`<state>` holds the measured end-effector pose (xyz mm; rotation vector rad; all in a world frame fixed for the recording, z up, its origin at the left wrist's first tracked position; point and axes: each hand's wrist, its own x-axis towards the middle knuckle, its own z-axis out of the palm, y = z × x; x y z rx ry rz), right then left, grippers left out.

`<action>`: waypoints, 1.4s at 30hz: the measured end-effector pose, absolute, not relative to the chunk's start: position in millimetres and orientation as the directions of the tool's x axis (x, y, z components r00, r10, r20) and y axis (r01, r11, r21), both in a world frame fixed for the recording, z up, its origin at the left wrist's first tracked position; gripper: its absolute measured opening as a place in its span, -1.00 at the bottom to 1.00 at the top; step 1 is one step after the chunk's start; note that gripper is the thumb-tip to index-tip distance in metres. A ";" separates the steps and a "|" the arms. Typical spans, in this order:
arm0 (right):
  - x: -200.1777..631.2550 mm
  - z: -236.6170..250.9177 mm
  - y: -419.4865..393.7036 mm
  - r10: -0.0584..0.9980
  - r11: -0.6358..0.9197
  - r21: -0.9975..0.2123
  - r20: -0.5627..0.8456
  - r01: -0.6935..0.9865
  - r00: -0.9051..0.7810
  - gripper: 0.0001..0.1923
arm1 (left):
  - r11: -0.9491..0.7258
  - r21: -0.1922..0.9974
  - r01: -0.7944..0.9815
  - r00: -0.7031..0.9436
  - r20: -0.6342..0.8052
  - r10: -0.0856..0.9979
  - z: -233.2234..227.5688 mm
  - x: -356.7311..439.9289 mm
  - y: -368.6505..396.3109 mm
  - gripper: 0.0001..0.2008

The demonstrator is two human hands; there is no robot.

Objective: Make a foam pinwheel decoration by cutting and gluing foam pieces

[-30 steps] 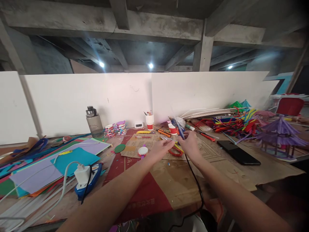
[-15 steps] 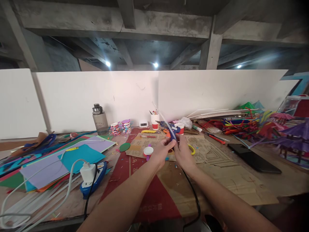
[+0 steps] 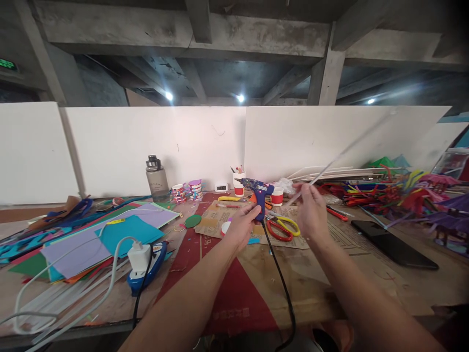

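Observation:
My left hand (image 3: 242, 227) grips a blue glue gun (image 3: 261, 199) by its handle, the nozzle pointing left. A black cord (image 3: 279, 266) hangs from the handle down to the table edge. My right hand (image 3: 311, 212) is closed around a long, clear glue stick (image 3: 339, 155), which slants up to the right, apart from the gun. On the cardboard below lie scissors with red and yellow handles (image 3: 280, 233). A white-topped cup piece (image 3: 225, 227) sits partly hidden behind my left hand.
Coloured paper sheets (image 3: 75, 252) and a blue power strip (image 3: 156, 266) lie at the left. A water bottle (image 3: 157, 181) and paper cups (image 3: 277, 195) stand at the back. A black phone (image 3: 394, 244) and pipe cleaners (image 3: 366, 193) are at the right.
My hands, together at the glue gun before, have moved apart. The right hand has gone right with the clear stick, and the gun and scissors show more fully.

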<state>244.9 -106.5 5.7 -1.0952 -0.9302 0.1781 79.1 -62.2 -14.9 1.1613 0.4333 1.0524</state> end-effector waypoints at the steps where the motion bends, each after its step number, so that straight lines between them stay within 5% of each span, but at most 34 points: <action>1: 252.7 14.4 -105.4 0.465 0.554 -0.776 0.589 0.302 0.661 -0.49 | 0.034 0.885 -0.465 0.490 0.226 0.842 -13.4 78.2 -62.7 -0.64; 5: 265.3 33.4 -100.6 0.425 0.759 -0.641 0.624 0.118 0.655 -0.57 | 0.085 0.849 -0.522 0.525 0.241 0.816 -10.3 75.9 -63.7 -0.62; 10: 249.1 15.8 -98.4 0.463 0.802 -0.597 0.635 0.013 0.618 -0.63 | 0.186 0.813 -0.551 0.570 0.205 0.795 -12.6 75.0 -63.0 -0.64; 19: 243.1 -1.5 -102.9 0.453 0.787 -0.601 0.716 0.138 0.531 -0.69 | 0.206 0.832 -0.515 0.570 0.153 0.807 -20.4 81.0 -63.7 -0.67; 42: 242.2 -2.4 -103.3 0.464 0.793 -0.602 0.695 0.091 0.549 -0.70 | 0.095 0.870 -0.484 0.536 0.209 0.818 -25.5 83.2 -65.7 -0.61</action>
